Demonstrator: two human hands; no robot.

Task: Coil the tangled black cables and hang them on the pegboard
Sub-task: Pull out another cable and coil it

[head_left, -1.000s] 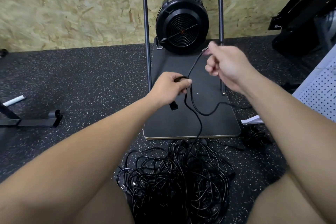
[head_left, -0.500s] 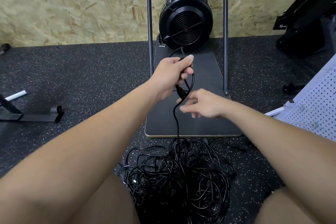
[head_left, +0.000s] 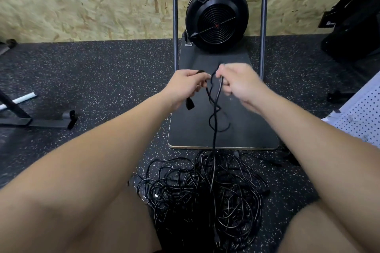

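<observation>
- Fingers [head_left: 202, 80] of your left hand [head_left: 186, 84] curl round one black cable [head_left: 213, 117] close to its end; the plug [head_left: 190, 104] hangs free just below that hand.
- Fingers of your right hand [head_left: 238, 81] pinch the same cable a little further along its length, so that both hands sit near each other above the dark board [head_left: 257, 133] on the floor.
- Between the two grips, the cable drops in a short twisted loop over the board, then runs straight down into the tangled pile [head_left: 205, 195].
- Note the state of the pile: it lies on the speckled floor [head_left: 102, 88] between your knees, just in front of the board's near edge. Its strands cross and overlap; how many separate cables it holds cannot be told.
- Judge the progress as early. Only the first loop of one cable is being formed, and no finished coil is visible anywhere in view.
- Regard the pegboard [head_left: 362, 115] as untouched. Its white perforated panel shows at the right edge, well apart from your hands, and no cable hangs on the visible part.
- Expect the following work to remain: draw the held cable free of the pile, wind it loop by loop into the left hand, and secure the coil.
- Repeat for every other cable in the pile, then carry each coil to the pegboard and hang it.
- Watch for snags where the raised strand enters the pile; a knot there is likely to drag neighbouring strands upward.
</observation>
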